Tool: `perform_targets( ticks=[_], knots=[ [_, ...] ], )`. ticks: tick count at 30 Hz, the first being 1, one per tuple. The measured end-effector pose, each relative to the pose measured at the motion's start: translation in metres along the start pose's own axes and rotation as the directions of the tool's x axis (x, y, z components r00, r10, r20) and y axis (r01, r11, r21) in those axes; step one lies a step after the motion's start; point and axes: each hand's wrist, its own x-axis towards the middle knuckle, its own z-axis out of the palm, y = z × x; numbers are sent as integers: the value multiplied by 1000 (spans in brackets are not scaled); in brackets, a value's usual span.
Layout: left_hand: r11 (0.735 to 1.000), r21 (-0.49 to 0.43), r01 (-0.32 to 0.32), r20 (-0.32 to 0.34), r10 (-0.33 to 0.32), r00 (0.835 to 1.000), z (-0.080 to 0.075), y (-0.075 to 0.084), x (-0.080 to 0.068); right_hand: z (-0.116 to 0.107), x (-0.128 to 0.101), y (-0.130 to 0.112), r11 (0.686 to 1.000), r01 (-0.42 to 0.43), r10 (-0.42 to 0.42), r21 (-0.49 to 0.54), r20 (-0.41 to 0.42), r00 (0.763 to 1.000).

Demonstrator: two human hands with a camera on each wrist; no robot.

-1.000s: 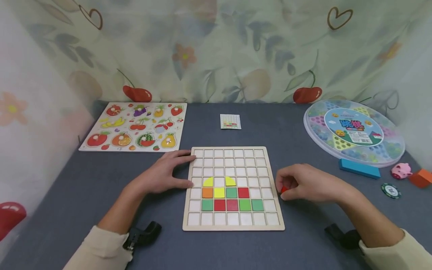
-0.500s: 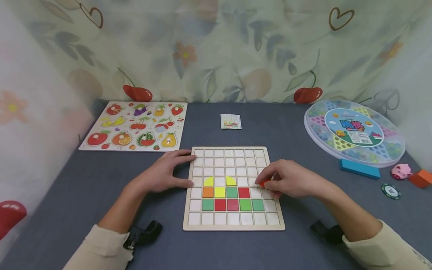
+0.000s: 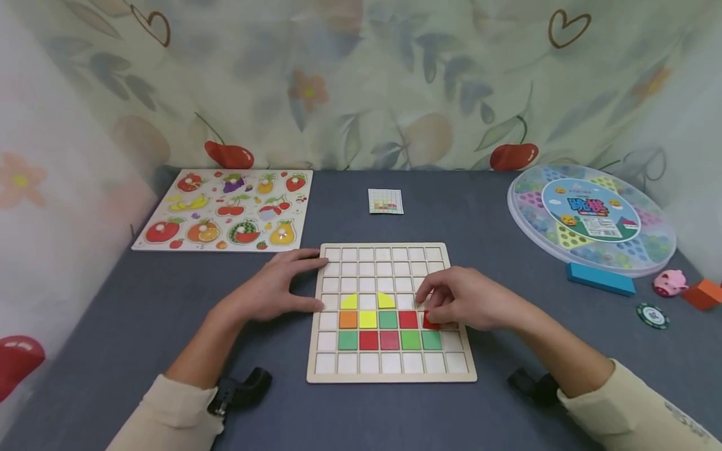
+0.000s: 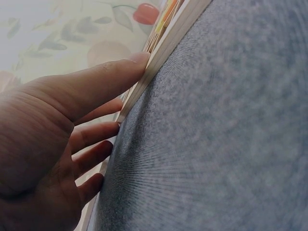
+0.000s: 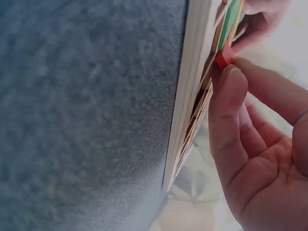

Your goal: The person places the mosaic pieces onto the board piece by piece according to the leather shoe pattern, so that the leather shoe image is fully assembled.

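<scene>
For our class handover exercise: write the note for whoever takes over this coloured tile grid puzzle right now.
Left hand: flat, fingers straight, steadying the left edge of the square wooden grid board.
Right hand: pinching a small red square tile over the cell right of the red one in the four-tile row.
Done: two yellow half-rounds, a four-tile row, a five-tile row.
Left: seat the red tile; other cells are empty.

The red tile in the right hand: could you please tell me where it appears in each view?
Head: the red tile sits just right of centre, pinched by the right hand over the wooden grid board.
Left wrist: not in it; only the left hand against the board's edge.
Right wrist: upper right, at the fingertips.
Shared landmark: the board's pale wooden edge.
</scene>
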Motion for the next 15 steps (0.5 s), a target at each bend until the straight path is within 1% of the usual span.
perform_targets(
  ticks=[5,13,15],
  knots=[
    [1000,5,3,11,-3,1000,1,2,2,2,1,0,999,7,-8,-51,-29,1000],
    [1000,6,7,15,-7,1000,0,5,6,4,1,-1,997,-8,6,-71,-20,1000],
    [1000,9,8,18,-8,1000,-1,6,6,2,1,-2,998,-13,13,-62,1,1000]
  ],
)
